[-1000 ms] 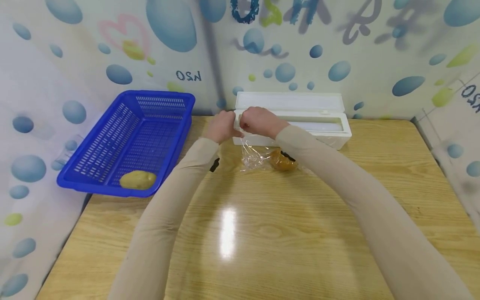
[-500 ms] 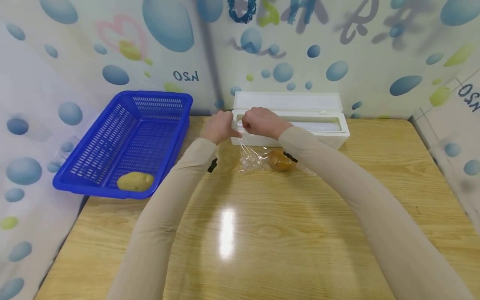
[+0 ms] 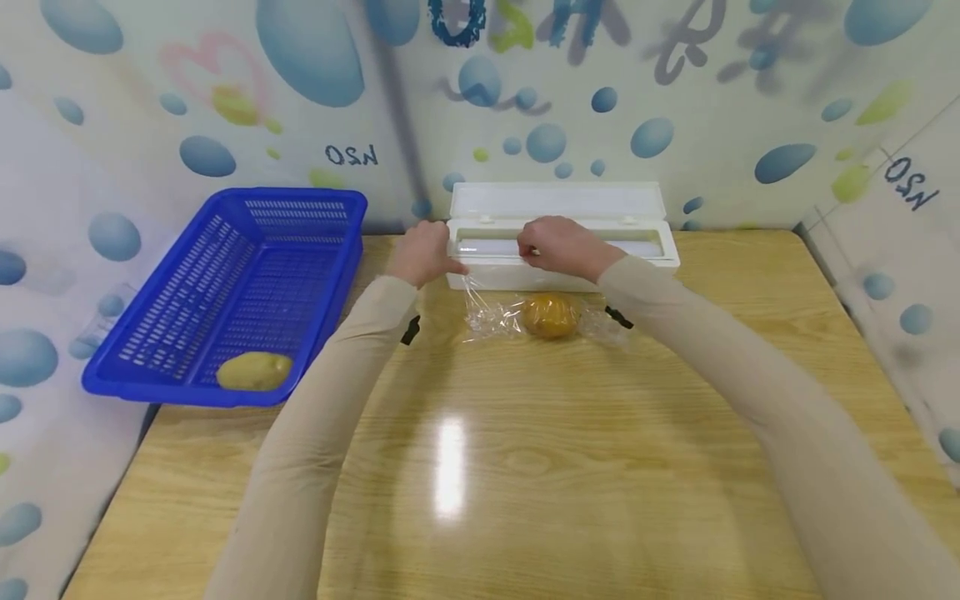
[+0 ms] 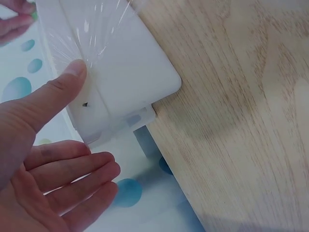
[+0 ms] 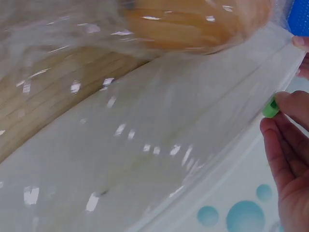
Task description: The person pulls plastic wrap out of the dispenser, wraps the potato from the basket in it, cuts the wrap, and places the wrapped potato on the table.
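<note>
At the back of the table stands a white cling film dispenser (image 3: 487, 278), its lid raised and a film roll inside. My left hand (image 3: 422, 254) is at its left end; in the left wrist view the thumb (image 4: 67, 82) presses film against the box while the other fingers lie loosely extended beside the corner. Thumb and finger of my right hand (image 3: 564, 246) pinch a small green slider (image 5: 271, 108) on the box's edge, near the middle. Clear cling film (image 3: 487, 321) runs down from the box and wraps a rounded orange-brown item (image 3: 551, 318) lying just in front.
A blue plastic basket (image 3: 296, 271) stands to the left, with a yellow potato (image 3: 253, 372) in its near end. Behind the dispenser rises a wall (image 3: 547, 143) with blue spots. The wooden table (image 3: 525, 483) reaches toward me.
My right hand has slid rightward along the box from near its left end, uncovering more of the roll and the wrapped item. The left hand stays at the box's end. The head view has shifted slightly.
</note>
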### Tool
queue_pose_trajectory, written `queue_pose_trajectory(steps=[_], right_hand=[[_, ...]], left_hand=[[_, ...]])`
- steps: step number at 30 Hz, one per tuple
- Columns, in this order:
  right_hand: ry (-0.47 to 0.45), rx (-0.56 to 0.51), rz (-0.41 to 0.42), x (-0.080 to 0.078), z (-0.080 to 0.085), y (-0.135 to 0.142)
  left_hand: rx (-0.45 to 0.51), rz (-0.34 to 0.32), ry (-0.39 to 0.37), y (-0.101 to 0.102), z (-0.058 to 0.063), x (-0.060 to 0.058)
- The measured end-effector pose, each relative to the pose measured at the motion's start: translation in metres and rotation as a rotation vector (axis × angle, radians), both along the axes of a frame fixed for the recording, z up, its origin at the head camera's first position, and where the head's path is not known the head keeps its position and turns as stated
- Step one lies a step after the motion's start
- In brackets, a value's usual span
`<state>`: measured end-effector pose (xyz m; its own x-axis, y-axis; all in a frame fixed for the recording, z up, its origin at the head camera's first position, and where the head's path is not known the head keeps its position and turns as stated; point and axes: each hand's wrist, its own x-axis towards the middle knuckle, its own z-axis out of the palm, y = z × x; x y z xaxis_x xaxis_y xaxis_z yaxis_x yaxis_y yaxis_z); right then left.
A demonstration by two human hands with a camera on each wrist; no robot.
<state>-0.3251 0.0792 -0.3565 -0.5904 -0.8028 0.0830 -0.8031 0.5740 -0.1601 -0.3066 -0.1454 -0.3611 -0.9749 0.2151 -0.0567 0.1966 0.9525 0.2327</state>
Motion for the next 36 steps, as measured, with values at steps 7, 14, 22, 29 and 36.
queue_pose_trajectory(steps=[7, 14, 22, 29, 36], right_hand=[[0.021, -0.014, 0.005, 0.005, 0.001, 0.033], [0.039, 0.016, -0.01, 0.005, -0.003, 0.056], [0.087, 0.008, 0.005, 0.009, 0.001, 0.108], [0.171, -0.013, -0.041, 0.017, -0.002, 0.162], [0.165, -0.14, -0.046, 0.024, -0.017, 0.186]], left_hand=[[-0.016, -0.003, 0.005, 0.0, 0.002, 0.002], [-0.038, -0.036, 0.001, 0.003, 0.0, -0.002], [-0.052, -0.01, -0.012, 0.001, 0.003, -0.003], [-0.041, -0.019, -0.002, 0.0, 0.005, -0.001], [-0.05, -0.011, -0.008, -0.002, 0.003, 0.0]])
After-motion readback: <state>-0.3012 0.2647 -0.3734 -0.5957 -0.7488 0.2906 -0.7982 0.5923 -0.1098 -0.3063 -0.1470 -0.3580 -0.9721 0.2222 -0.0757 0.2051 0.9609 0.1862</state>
